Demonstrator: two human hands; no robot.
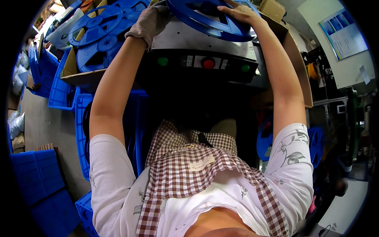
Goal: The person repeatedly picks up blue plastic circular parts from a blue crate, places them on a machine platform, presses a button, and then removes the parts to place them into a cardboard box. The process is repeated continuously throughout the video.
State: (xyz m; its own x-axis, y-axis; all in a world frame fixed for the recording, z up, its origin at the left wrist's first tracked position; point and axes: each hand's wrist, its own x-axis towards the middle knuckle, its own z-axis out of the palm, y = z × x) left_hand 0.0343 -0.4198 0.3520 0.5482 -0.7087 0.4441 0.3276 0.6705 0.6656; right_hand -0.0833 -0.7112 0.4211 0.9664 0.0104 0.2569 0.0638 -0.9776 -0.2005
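Observation:
A big blue plastic reel point(209, 19) lies flat on top of a grey and black machine point(201, 43). My bare right hand point(239, 11) rests on the reel's far right rim with fingers spread over it. My left hand point(152, 21), in a grey glove, is at the reel's left edge; whether it grips the rim is hidden by the glove's back. Both arms reach up and forward from my checked apron.
The machine's front panel point(205, 63) carries two green buttons and a red one. More blue reels point(100, 35) lie stacked in a cardboard box at the left. Blue plastic crates point(37, 177) stand on the floor left. A cardboard box point(298, 59) sits right of the machine.

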